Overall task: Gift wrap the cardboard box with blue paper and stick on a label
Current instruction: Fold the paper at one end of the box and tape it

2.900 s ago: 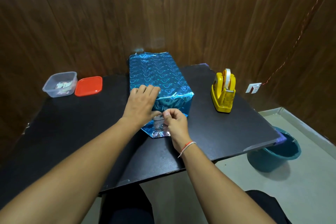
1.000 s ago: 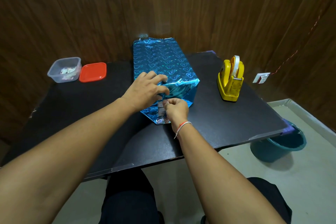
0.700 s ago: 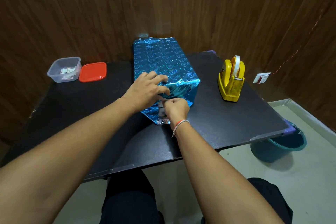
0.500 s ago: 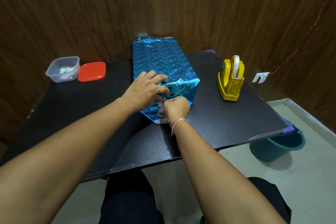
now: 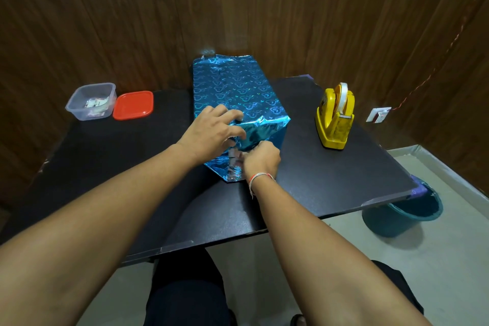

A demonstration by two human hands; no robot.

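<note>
box (image 5: 232,92) at table's 12 o'clock | foil paper slick, crease-prone | left hand (image 5: 211,132) presses near fold | right hand (image 5: 260,160) pinches flap (image 5: 232,169) at 6 o'clock

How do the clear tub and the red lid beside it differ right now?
The clear tub is see-through with tall walls and holds small paper items; the red lid is opaque, flat and bears nothing. The tub sits nearer the table's left edge, the lid nearer the wrapped box. Both are rounded squares, side by side, untouched by either hand.
</note>
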